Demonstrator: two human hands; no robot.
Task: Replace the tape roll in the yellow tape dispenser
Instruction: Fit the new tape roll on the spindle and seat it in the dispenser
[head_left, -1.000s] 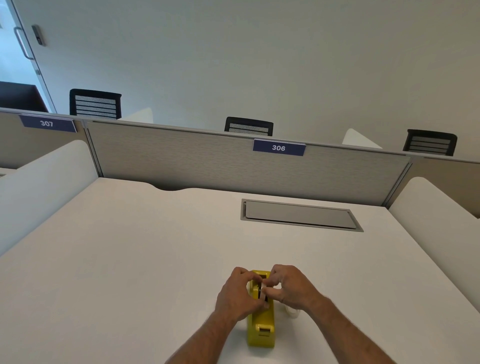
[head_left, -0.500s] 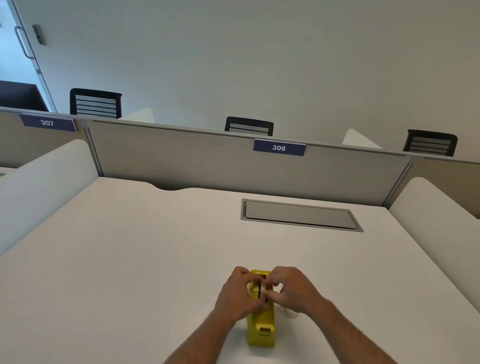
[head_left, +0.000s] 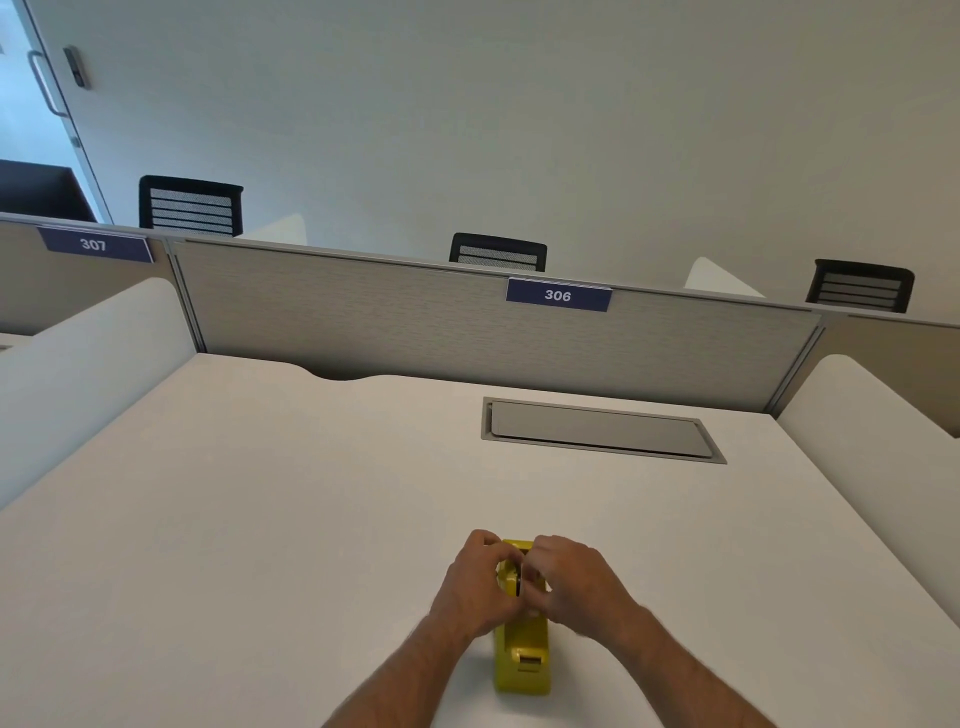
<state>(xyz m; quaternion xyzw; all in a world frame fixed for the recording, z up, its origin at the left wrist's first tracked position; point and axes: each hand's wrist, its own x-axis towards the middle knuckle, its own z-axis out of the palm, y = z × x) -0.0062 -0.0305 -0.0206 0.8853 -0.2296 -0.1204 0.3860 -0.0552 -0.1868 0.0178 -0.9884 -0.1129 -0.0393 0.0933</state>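
Two hands meet over the yellow tape dispenser (head_left: 522, 654), which stands on the white bench (head_left: 260, 519) at about 6 o'clock in the view, close to the near edge. The dispenser's cutter end points toward the person; its far end is covered by the hands. The left hand (head_left: 475, 587) curls around the dispenser's left side at roughly 9 o'clock to it, fingers bent over the top. The right hand (head_left: 571, 584) closes in from 3 o'clock, its fingertips pinched at the dark slot in the middle of the dispenser. Both hands are clenched on the dispenser's upper part; whether a tape roll sits between the fingers cannot be told, since the knuckles hide it. At 1 o'clock from the dispenser, well apart, a grey cable hatch (head_left: 597, 431) lies flush in the bench. Behind it rises a grey partition (head_left: 415, 322) bearing a blue label reading 306 (head_left: 558, 295).
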